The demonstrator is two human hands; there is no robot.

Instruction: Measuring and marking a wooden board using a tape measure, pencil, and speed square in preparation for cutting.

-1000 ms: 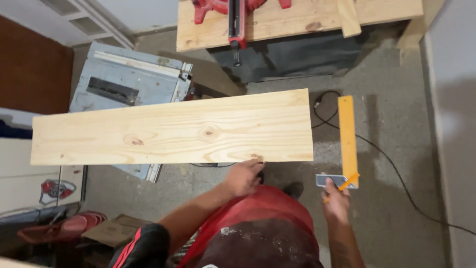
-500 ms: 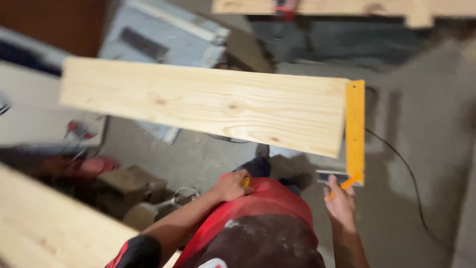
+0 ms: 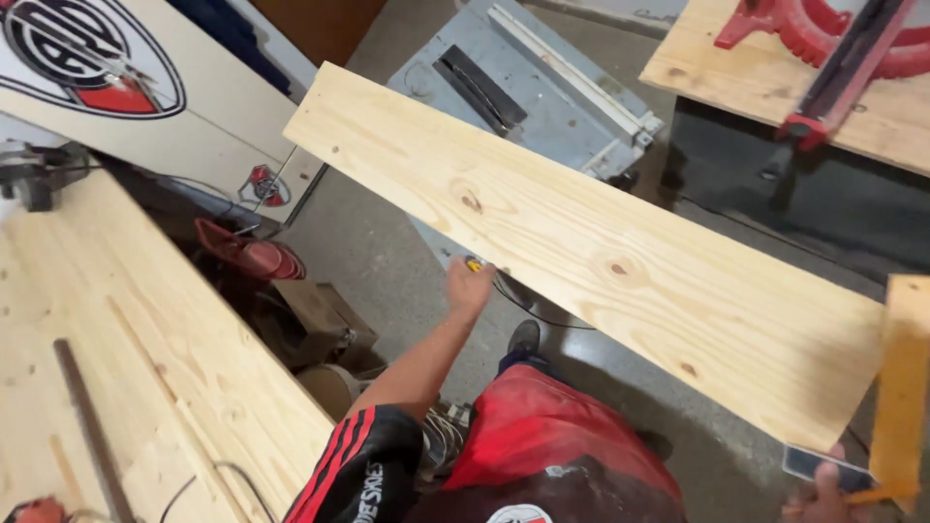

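Board: the long pale pine plank (image 3: pixel 581 257) is held level and slanted across the view, above the grey table saw (image 3: pixel 528 92).
Left hand (image 3: pixel 469 285): fingers closed under the plank's near edge, supporting it.
Right hand (image 3: pixel 831 492): fingers grip the yellow carpenter's square (image 3: pixel 901 387), pressed against the plank's end, likely to check it.
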